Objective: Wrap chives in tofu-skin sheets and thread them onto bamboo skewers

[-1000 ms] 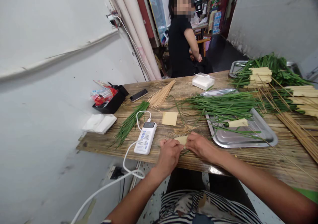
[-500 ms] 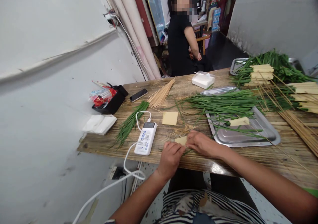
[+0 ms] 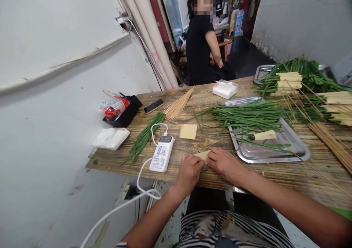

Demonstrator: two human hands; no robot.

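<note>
At the table's near edge, my left hand [image 3: 189,169] and my right hand [image 3: 224,162] pinch a pale yellow tofu sheet [image 3: 202,155] from both sides. The sheet is partly rolled, and bits of green show beneath the fingers. My fingertips hide most of what lies inside it. Just beyond them a square tofu sheet [image 3: 188,131] lies flat on the wood. To the right, long chives [image 3: 247,112] heap across a metal tray [image 3: 298,153]. A finished-looking tofu roll [image 3: 264,134] with a green end rests on that tray.
Left of my hands lie a white power bank [image 3: 161,154] with a cable, a chive bunch [image 3: 145,134], and fanned bamboo skewers [image 3: 180,103]. A phone [image 3: 154,106] and black box [image 3: 123,116] are farther back. Stacked tofu rolls [image 3: 289,84] sit right. A person [image 3: 202,50] sits beyond the table.
Both hands have shifted slightly on the tofu sheet, with the right fingers now closer to the left. The sheet's visible strip looks a little different in angle. Everything else stays put.
</note>
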